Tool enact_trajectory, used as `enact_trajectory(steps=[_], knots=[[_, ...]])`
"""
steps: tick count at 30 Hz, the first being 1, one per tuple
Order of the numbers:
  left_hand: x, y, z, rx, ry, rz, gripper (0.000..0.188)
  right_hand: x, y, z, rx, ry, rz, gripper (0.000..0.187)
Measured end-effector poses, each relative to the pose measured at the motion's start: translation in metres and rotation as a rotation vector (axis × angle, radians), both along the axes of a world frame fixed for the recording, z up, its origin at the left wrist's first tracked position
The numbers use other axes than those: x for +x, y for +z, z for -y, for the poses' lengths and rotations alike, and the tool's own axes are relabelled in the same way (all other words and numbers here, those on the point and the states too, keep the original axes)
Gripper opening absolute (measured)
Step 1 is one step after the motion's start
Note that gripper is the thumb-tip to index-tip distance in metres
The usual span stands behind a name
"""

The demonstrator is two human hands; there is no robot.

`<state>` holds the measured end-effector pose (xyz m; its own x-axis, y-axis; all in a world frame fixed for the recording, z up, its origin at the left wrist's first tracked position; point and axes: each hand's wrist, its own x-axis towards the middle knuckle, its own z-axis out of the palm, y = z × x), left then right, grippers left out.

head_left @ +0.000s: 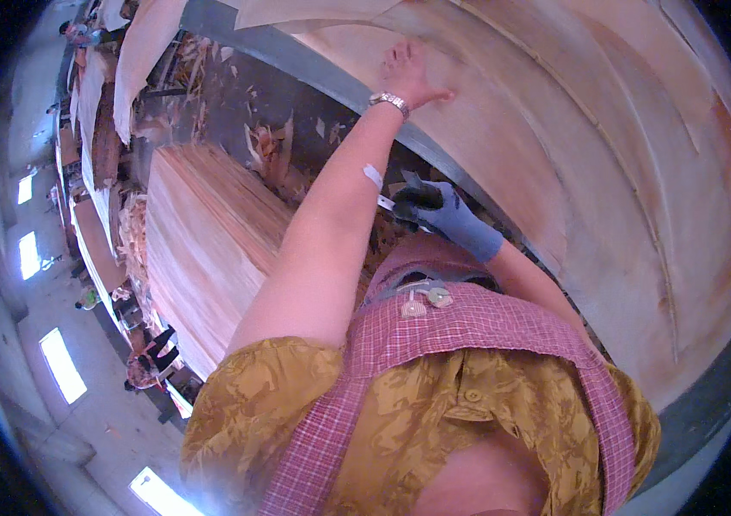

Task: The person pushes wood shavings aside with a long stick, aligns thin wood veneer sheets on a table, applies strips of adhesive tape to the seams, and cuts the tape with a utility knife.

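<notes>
My left hand [406,76], bare and with a metal-band watch [389,104] at its wrist, lies with spread fingers on a large sheet of pale wood veneer [494,163]. Close to my waist, beside the table's edge, is my right hand [444,213] in a grey-blue glove with a dark palm. Its fingers are curled around a small flat tool [386,203] with a pale end sticking out; the rest is hidden, so its exact kind does not show. Broad veneer sheets overlap across the table, with long curved edges and darker brown streaks.
A tall stack of veneer [202,232] stands to the left. Between it and the table, torn wood scraps [271,150] litter the dark floor. Farther left, other people [149,365] are near more veneer piles. A grey table edge [296,60] runs under the sheets.
</notes>
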<state>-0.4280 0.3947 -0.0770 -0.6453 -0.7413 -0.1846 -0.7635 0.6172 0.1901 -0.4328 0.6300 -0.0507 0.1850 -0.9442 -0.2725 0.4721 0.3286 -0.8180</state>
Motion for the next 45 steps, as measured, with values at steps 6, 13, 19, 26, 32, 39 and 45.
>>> enact_trajectory(steps=[6,13,19,26,32,39,45], knots=[[0.002,-0.004,0.002,0.018,-0.053,-0.005,0.114,-0.061,0.073,-0.036,-0.066,0.152,-0.723,0.025],[-0.010,0.001,-0.038,-0.159,-0.157,-0.172,0.104,-0.119,0.138,-0.042,0.420,-0.296,-0.414,0.028],[-0.030,-0.013,-0.093,-0.110,-0.201,-0.349,0.093,-0.157,0.134,-0.011,0.520,-0.703,-0.362,0.028],[-0.038,0.018,-0.134,-0.049,-0.289,-0.468,0.092,-0.137,0.083,-0.038,0.616,-0.920,-0.036,0.024],[-0.048,0.012,-0.113,-0.102,-0.813,-0.541,0.079,-0.114,0.041,-0.059,0.612,-0.928,0.092,0.027],[-0.043,0.004,-0.074,0.001,-0.963,-0.573,0.062,-0.096,0.053,-0.052,0.675,-0.874,-0.031,0.024],[-0.035,0.014,-0.056,-0.052,-1.007,-0.421,0.059,-0.122,0.024,-0.073,0.638,-0.521,-1.400,0.023]])
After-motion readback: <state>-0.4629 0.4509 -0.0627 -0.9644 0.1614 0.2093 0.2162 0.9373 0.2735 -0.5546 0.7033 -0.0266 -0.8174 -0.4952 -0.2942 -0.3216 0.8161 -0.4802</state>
